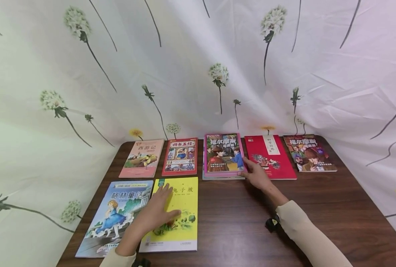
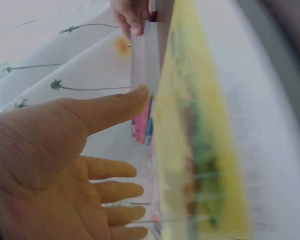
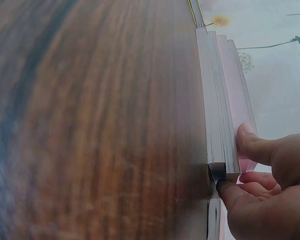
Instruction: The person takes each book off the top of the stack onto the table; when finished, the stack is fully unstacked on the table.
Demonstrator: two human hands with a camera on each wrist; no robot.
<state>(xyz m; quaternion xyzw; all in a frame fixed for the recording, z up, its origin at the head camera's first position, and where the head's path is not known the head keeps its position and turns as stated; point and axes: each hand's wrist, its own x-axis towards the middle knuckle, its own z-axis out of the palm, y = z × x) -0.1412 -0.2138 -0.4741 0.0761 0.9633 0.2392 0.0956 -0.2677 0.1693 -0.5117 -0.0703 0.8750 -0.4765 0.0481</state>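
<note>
A pale cloth printed with dandelions hangs beyond the fingers of both hands. Below them lies the dark, wood-grained surface. Under the left fingers is a yellow book, its cover showing green bushes above a white lower band; a blue book with a girl in a blue dress lies just left of it. Against the right fingers is a stack of books, pink rims showing around a smaller, busy top cover with two figures (the right wrist view shows several pale page edges, layered slightly unevenly). Right of those fingers lies a red book, and beyond it a brown book. The left hand has spread fingers over the yellow book; whether they touch it, I cannot tell. The right hand pinches the stack's near right corner, thumb and fingers bent around it.
</note>
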